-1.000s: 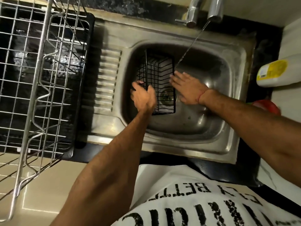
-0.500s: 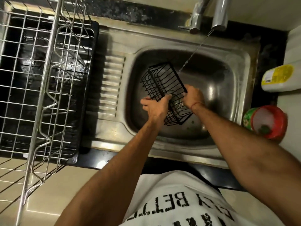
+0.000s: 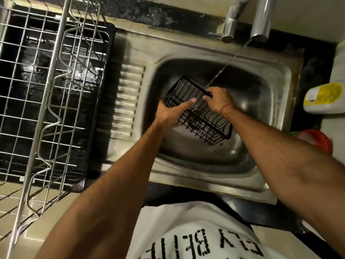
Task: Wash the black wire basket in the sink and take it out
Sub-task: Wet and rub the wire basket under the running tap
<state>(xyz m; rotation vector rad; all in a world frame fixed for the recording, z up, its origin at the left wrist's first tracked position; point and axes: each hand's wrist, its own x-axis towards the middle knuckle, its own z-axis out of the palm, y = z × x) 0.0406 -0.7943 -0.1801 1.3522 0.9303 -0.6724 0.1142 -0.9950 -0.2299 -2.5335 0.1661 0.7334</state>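
Observation:
The black wire basket (image 3: 205,126) lies tilted inside the steel sink (image 3: 280,75), its long axis running from upper left to lower right above the drain. My right hand (image 3: 218,101) pinches the basket's upper rim near its far corner. My left hand (image 3: 169,113) is at the basket's left end, with the index finger stretched straight across the wires and the thumb below; its other fingers are hidden. A thin stream of water from the tap (image 3: 260,19) lands by my right hand on the rim.
A metal dish rack (image 3: 46,90) over a black tray fills the left counter beside the ribbed drainboard (image 3: 128,98). A white bottle with a yellow label (image 3: 323,98) and a red-lidded container (image 3: 315,141) stand right of the sink.
The basket has turned from standing on edge to lying diagonally. My right hand moved from beside it to pinching its upper rim. My left hand's grip has loosened into stretched fingers.

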